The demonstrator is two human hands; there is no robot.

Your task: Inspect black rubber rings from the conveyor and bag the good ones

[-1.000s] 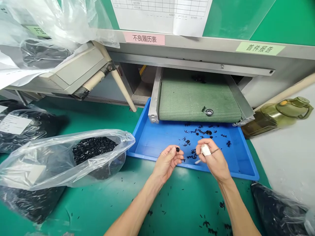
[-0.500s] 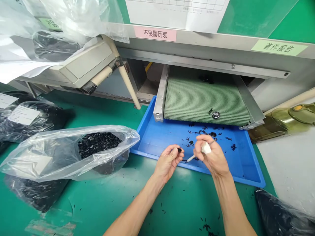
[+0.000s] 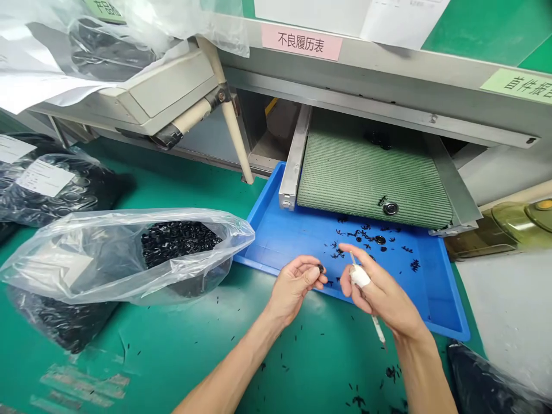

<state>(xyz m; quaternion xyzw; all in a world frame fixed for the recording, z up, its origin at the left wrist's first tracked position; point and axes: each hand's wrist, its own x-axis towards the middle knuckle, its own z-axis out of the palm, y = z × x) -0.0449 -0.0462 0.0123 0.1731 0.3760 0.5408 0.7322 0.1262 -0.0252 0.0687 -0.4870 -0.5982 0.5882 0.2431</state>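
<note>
The left hand [image 3: 295, 287] is just over the near edge of the blue tray [image 3: 276, 236], and its grip is closed on a small black ring [image 3: 320, 268]. The right hand [image 3: 379, 299], with one taped finger, grips a thin white rod [image 3: 376, 325]. Black pieces [image 3: 360, 234] lie in the tray, and a plastic bag [image 3: 86, 264] of black rings is left of it.

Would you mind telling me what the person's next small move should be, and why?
Probably bring the thin white stick in the right hand to the small black ring in the left hand: the ring is pinched up, untouched by the stick.
</note>
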